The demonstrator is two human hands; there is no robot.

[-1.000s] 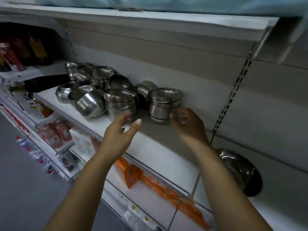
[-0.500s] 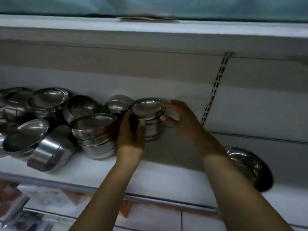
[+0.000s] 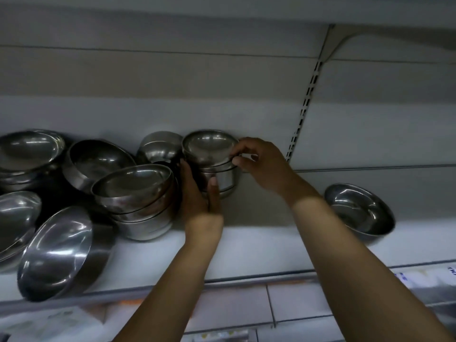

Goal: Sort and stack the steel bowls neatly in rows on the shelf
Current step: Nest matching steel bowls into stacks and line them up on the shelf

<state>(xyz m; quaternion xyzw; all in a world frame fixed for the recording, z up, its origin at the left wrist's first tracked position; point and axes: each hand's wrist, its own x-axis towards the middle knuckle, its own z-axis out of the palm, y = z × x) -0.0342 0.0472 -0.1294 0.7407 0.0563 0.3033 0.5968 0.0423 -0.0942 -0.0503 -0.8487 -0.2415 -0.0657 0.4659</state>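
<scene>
A small stack of steel bowls (image 3: 209, 154) stands at the back of the white shelf (image 3: 259, 245). My left hand (image 3: 199, 196) grips the stack's lower left side, thumb across its front. My right hand (image 3: 261, 161) pinches the rim of the top bowl on the right. To the left, a taller tilted stack of bowls (image 3: 138, 193) leans close to my left hand. More bowls lie jumbled further left, one on its side (image 3: 56, 253) at the shelf's front edge. A single wide bowl (image 3: 357, 208) leans against the back wall on the right.
A slotted metal upright (image 3: 304, 104) runs down the back panel just right of my right hand. Bare shelf lies between the held stack and the wide bowl. A lower shelf with packaged goods (image 3: 419, 277) shows below. An upper shelf overhangs.
The view has moved closer and lower. My left hand has wrapped further round the stack's base, and my right hand has closed onto the top bowl's rim.
</scene>
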